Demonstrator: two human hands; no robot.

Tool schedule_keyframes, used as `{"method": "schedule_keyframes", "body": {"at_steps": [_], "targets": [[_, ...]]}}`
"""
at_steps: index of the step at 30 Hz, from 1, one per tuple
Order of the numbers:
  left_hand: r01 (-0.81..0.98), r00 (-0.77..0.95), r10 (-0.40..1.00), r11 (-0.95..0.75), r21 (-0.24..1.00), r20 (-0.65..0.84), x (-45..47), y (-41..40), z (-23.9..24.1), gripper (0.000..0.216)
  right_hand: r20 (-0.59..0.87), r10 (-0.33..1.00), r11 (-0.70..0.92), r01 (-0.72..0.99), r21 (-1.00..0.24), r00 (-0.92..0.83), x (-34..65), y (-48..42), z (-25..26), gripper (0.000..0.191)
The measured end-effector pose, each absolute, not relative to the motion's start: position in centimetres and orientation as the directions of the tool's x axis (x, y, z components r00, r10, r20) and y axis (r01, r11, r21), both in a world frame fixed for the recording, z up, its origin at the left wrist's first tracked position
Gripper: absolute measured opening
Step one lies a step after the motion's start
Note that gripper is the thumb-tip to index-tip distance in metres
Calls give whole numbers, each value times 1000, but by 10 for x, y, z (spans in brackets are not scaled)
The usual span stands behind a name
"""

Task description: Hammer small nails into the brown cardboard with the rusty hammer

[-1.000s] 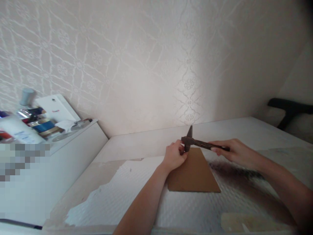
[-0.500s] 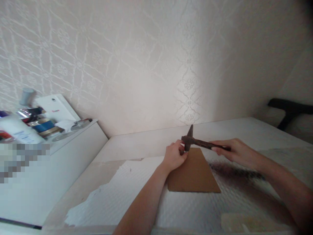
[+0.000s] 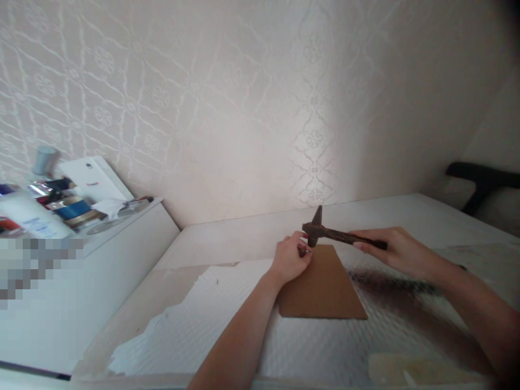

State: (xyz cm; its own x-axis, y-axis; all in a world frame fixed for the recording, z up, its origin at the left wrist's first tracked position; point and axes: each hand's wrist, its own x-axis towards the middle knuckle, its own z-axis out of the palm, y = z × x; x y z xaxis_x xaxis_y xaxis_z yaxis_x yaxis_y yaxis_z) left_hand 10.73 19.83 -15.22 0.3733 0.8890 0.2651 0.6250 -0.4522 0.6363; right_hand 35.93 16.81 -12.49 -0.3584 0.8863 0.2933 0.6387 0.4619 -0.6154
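My right hand [image 3: 392, 246] is wrapped around the handle of a dark brown hammer [image 3: 317, 230]. The hammer's head hovers just over the fingers of my left hand [image 3: 291, 257], and its wedge-like end points up. Those left fingers are pinched together at the far left corner of a flat brown board [image 3: 323, 287]. A tiny shiny point shows at the fingertips, too small to name. Part of the board's left edge is hidden under my left hand and wrist.
Under the board lies a silvery quilted sheet [image 3: 182, 330] with a torn edge on a pale tabletop [image 3: 244, 235]. At left, a white cabinet [image 3: 122, 265] carries bottles, a white box [image 3: 95, 179] and small items. A black chair part [image 3: 479, 176] stands at right; patterned wall behind.
The hammer's head has lifted slightly away from my left fingertips, and my right hand has shifted a little to the right. My left hand and the board have stayed in place.
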Motion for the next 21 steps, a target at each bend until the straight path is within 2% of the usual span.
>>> {"method": "schedule_keyframes", "body": {"at_steps": [4, 7, 10, 15, 21], "targets": [[645, 357, 900, -431, 631, 250, 108, 198, -152, 20, 310, 875, 483, 640, -598, -371, 357, 166, -123, 34], [640, 367, 896, -438, 631, 249, 108, 198, -151, 23, 337, 877, 481, 632, -609, -343, 356, 164, -121, 35], [656, 355, 902, -427, 623, 244, 108, 198, -151, 23, 298, 877, 479, 631, -610, -377, 356, 165, -121, 35], [664, 358, 901, -429, 613, 244, 108, 198, -151, 21, 340, 856, 517, 636, -573, -389, 358, 167, -124, 35], [672, 355, 903, -427, 605, 243, 108, 199, -152, 22, 294, 848, 529, 663, -530, -441, 359, 168, -125, 36]]}}
